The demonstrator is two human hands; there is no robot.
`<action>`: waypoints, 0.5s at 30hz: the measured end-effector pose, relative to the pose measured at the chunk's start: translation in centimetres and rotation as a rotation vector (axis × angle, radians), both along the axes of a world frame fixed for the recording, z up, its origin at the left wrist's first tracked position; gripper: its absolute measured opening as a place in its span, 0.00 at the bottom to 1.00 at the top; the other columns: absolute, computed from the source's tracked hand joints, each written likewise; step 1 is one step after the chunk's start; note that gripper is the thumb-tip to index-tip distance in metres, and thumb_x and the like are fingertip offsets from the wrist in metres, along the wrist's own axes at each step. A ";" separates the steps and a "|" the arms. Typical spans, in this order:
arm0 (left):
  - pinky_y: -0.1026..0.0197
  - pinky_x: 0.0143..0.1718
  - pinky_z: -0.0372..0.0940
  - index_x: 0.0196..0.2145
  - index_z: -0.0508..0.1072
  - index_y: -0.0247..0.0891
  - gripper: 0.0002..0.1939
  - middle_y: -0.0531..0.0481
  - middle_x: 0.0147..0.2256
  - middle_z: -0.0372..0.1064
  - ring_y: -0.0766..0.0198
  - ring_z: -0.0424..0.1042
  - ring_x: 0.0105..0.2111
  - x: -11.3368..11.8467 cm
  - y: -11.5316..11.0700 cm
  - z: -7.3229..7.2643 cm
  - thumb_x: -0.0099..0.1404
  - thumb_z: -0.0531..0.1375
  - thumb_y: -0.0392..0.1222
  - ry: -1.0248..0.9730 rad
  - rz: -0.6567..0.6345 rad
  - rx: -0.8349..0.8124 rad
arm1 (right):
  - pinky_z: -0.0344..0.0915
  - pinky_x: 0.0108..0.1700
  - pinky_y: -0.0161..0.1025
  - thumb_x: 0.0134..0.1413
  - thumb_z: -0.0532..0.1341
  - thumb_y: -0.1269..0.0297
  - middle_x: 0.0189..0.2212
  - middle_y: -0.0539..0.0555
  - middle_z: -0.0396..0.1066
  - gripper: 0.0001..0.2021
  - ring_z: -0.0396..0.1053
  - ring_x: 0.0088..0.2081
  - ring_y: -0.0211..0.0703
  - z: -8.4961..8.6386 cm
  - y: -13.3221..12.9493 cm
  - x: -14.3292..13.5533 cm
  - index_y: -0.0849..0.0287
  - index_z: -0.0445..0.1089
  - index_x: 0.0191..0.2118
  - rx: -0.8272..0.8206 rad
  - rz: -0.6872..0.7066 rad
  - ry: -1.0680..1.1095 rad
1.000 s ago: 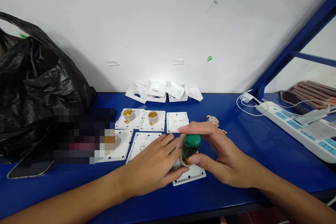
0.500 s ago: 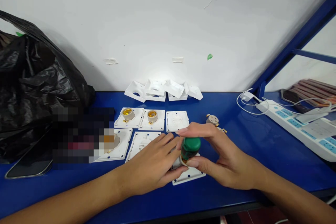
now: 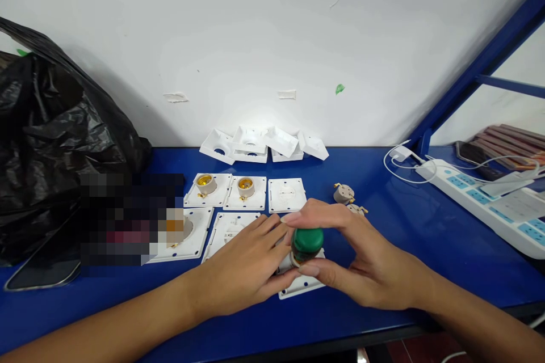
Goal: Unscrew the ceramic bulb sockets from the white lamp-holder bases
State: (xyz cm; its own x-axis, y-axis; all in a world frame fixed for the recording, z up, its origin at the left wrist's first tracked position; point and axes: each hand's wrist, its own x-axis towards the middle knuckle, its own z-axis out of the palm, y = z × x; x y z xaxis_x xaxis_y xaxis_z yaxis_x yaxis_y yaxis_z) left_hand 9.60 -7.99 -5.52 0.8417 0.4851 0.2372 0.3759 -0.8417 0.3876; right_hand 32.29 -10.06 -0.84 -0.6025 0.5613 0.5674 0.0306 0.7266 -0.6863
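A green-handled tool [image 3: 307, 243] stands roughly upright, its lower end hidden inside a round socket. My right hand [image 3: 361, 261] has thumb and fingers closed around the green handle. From the left, my left hand [image 3: 247, 272] grips the socket [image 3: 293, 261], which sits on a square white plate [image 3: 302, 288]. Behind them lies a bare white plate [image 3: 286, 195], beside two plates carrying gold-lined sockets [image 3: 246, 186] [image 3: 206, 183]. Another white plate [image 3: 230, 229] is partly covered by my left hand. Farther left, a plate [image 3: 198, 238] bears a socket partly blurred out.
White square covers [image 3: 251, 144] lean together by the wall. Two loose sockets [image 3: 343, 193] [image 3: 356, 210] lie beyond my right hand. A power strip [image 3: 485, 198] with white cables stretches along the right. At left are a black plastic bag [image 3: 55, 125] and a dark phone [image 3: 45, 264].
The view has shifted slightly. The green handle shows a little more from above, and my right index finger and thumb have moved slightly around it. My left hand keeps its hold.
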 end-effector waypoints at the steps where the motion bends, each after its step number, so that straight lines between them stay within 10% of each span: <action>1: 0.48 0.48 0.72 0.49 0.71 0.38 0.15 0.40 0.49 0.74 0.48 0.73 0.47 0.0 0.0 0.0 0.81 0.50 0.49 0.003 -0.001 -0.001 | 0.72 0.56 0.40 0.70 0.63 0.71 0.53 0.54 0.76 0.26 0.74 0.52 0.42 0.0 0.0 0.0 0.52 0.61 0.69 0.004 0.001 0.005; 15: 0.47 0.52 0.72 0.44 0.72 0.41 0.14 0.44 0.45 0.75 0.48 0.73 0.48 0.0 -0.2 0.0 0.80 0.52 0.50 -0.017 0.039 0.046 | 0.71 0.52 0.39 0.69 0.65 0.71 0.47 0.55 0.77 0.25 0.72 0.46 0.40 -0.5 0.2 -0.2 0.57 0.64 0.68 0.057 0.023 0.043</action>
State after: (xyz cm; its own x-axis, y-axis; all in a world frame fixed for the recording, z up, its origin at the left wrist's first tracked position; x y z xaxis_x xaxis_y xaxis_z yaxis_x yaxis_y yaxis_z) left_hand 9.60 -8.18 -5.56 0.8176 0.5062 0.2743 0.4027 -0.8433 0.3558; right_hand 32.13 -9.88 -1.35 -0.5896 0.5136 0.6234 -0.0154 0.7646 -0.6444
